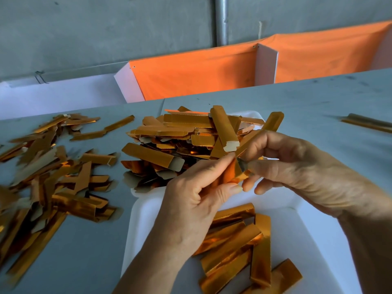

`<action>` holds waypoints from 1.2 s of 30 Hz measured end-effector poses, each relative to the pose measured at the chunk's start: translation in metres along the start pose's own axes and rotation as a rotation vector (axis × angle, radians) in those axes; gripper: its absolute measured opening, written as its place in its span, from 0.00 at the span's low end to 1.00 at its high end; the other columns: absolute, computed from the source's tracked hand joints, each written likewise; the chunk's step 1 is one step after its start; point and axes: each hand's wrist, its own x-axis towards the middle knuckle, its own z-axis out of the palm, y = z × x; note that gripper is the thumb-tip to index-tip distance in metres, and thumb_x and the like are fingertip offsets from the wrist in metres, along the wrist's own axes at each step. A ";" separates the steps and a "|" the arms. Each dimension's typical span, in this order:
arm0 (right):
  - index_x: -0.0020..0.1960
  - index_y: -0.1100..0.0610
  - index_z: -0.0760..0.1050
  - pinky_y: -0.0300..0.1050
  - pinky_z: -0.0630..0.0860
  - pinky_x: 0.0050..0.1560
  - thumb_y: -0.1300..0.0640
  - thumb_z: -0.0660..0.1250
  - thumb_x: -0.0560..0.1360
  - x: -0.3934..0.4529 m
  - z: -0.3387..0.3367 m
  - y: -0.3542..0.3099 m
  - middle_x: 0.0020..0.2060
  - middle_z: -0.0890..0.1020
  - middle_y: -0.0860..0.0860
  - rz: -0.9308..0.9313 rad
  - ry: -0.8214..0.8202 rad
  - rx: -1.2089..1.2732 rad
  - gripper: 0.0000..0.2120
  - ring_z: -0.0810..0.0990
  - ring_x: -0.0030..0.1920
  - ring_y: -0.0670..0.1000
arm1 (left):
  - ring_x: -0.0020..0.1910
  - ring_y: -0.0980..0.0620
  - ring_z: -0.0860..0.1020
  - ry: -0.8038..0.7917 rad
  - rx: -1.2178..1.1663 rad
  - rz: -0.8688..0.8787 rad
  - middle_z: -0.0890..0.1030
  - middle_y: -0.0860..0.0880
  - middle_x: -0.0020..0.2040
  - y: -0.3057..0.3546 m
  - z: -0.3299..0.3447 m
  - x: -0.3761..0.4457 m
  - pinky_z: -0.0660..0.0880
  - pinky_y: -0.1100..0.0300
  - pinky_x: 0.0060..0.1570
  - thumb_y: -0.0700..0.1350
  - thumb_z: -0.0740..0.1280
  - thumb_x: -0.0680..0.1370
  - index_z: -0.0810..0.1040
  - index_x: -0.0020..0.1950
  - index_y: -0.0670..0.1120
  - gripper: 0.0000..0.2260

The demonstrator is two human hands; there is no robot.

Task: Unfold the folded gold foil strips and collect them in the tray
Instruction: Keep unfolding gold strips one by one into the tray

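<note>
Both hands hold one gold foil strip [273, 122] above the white tray [140, 221]. My left hand [191, 200] pinches its near end between thumb and fingers. My right hand [297, 164] grips the strip's middle, and its far end sticks up past the fingers. Several opened strips [235, 249] lie in the near tray. A heap of gold strips [180, 136] fills a second white tray [252, 114] just beyond my hands.
A loose spread of gold strips [53, 172] covers the grey table [84, 251] at the left. Two thin gold strips [369, 123] lie at the far right. An orange cloth partition [201, 75] and white boards stand behind the table.
</note>
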 end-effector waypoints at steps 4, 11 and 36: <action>0.41 0.59 0.75 0.38 0.76 0.33 0.68 0.68 0.72 0.003 0.008 0.002 0.28 0.79 0.50 0.000 0.026 -0.095 0.06 0.78 0.28 0.48 | 0.56 0.61 0.77 -0.012 0.062 0.011 0.79 0.59 0.55 -0.002 0.002 -0.001 0.73 0.73 0.50 0.51 0.68 0.73 0.74 0.65 0.57 0.20; 0.47 0.62 0.77 0.38 0.74 0.30 0.59 0.67 0.72 0.004 0.004 0.009 0.32 0.76 0.55 0.120 -0.026 0.223 0.07 0.76 0.29 0.49 | 0.58 0.59 0.77 -0.004 0.128 0.006 0.79 0.58 0.56 -0.003 0.001 -0.001 0.75 0.68 0.53 0.52 0.67 0.72 0.73 0.66 0.57 0.21; 0.43 0.60 0.75 0.38 0.75 0.27 0.66 0.69 0.69 0.006 0.004 0.009 0.29 0.77 0.56 0.208 -0.032 0.228 0.05 0.77 0.28 0.50 | 0.49 0.64 0.78 -0.009 0.086 -0.056 0.80 0.62 0.48 0.004 0.000 -0.001 0.72 0.76 0.43 0.56 0.68 0.68 0.71 0.51 0.56 0.15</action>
